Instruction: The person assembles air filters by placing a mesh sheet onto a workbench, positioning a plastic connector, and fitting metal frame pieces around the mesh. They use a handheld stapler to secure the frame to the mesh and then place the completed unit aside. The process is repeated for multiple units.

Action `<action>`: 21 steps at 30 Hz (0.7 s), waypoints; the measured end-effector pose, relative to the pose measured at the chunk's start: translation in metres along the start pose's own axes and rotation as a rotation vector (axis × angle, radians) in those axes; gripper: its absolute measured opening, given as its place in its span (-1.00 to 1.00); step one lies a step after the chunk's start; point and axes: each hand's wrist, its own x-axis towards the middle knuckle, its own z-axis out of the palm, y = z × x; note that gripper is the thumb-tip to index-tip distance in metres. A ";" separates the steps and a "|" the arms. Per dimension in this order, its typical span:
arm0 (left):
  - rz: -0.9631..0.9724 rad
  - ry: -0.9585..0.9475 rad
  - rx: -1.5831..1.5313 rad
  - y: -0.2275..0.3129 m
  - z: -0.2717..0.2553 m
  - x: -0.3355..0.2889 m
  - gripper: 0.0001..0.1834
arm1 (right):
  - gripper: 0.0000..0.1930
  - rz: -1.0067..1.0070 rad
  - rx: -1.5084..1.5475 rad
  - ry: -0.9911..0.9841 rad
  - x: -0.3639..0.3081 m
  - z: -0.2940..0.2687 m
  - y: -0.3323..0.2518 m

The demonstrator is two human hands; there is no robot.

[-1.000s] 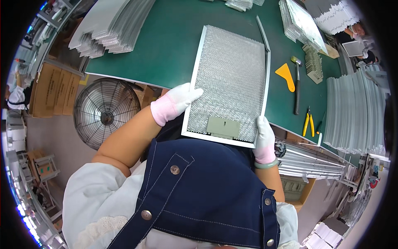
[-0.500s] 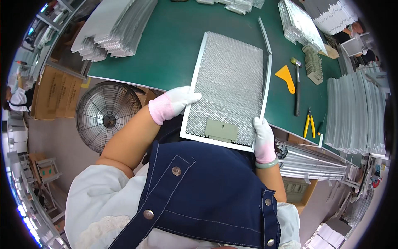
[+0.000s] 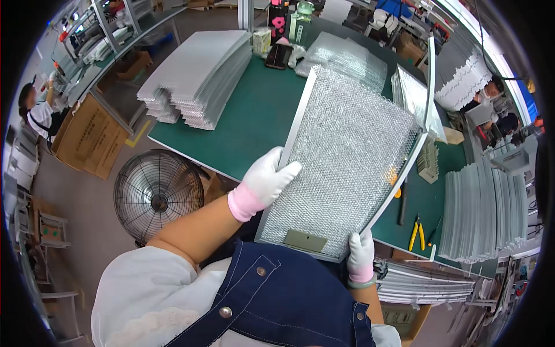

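Both hands' grip on mesh filter panel (image 3: 347, 162), tilted up.

I count one mesh filter panel (image 3: 347, 162) between my two gloved hands, left (image 3: 263, 182) and right (image 3: 361, 254). One fan (image 3: 157, 195) sits left; one pair of yellow pliers (image 3: 417, 231) right; one cardboard box (image 3: 89, 136) far left.

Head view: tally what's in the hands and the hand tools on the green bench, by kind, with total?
Framed mesh filter panel, held by left hand and right hand: 1
Yellow-handled pliers: 1
Dark-handled tool beside the panel, kind unclear: 1
White gloves, on the hands: 2
Total: 5
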 end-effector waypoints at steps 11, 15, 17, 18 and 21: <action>0.015 -0.077 0.044 0.010 -0.005 -0.008 -0.64 | -0.31 -0.037 0.017 -0.089 -0.001 -0.004 -0.014; 0.034 -0.115 -0.009 0.002 -0.009 0.000 -0.62 | -0.36 -0.032 -0.048 -0.099 0.003 -0.009 -0.024; -0.021 -0.184 -0.134 -0.002 -0.014 0.005 -0.55 | -0.44 -0.072 -0.026 -0.026 0.007 -0.008 -0.031; -0.044 -0.198 -0.205 0.000 -0.011 0.006 -0.55 | -0.53 -0.079 -0.057 0.017 0.009 -0.006 -0.038; -0.078 -0.227 -0.175 -0.001 -0.023 0.010 -0.49 | -0.80 -0.084 -0.022 0.096 0.022 -0.004 -0.055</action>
